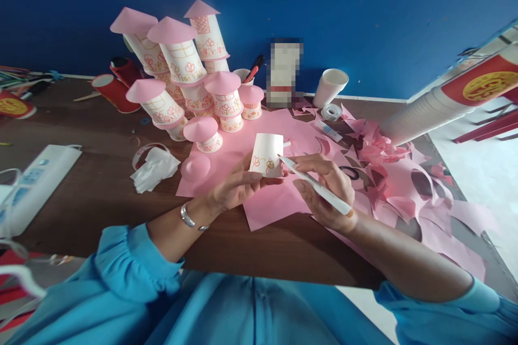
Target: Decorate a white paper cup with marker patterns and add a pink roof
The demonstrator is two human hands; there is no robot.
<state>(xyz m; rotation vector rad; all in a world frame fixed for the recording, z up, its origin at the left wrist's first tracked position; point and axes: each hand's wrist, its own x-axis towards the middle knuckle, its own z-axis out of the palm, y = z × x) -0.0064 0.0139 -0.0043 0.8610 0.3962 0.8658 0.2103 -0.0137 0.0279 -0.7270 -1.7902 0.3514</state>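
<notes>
One white paper piece (pixel 264 146), curved like a cup wall, smooth and pale, held above the pink paper sheet (pixel 265 216); drawn along its lower edge, two line flowers, one red-orange, one yellow-brown, with the upper part plain. One left hand (pixel 237 187), fingers closed on the lower part of the piece; one silver bracelet (pixel 187 216), rigid and shiny, at the wrist. One right hand (pixel 328 190), thumb and fingers clamped on one white pen (pixel 319 190), long and slim, its brownish tip at the right edge of the piece; whether it touches cannot be told. Seven pink paper cones, smooth and wide-brimmed, capping a cluster of towers (pixel 186 63) made of white cups with red and yellow drawings. One loose pink cone (pixel 195 167), flat on the sheet. One wad of white tissue (pixel 154 169), crumpled and soft. One white cup (pixel 331 88), ribbed and upright, behind one roll of tape (pixel 331 112), ring-shaped. One small white tube (pixel 328 131), lying flat. Pink paper scraps (pixel 433 210), uncounted, curled and jagged, heaped at the right. One brown table (pixel 283 259), wood-grained, under all these.
</notes>
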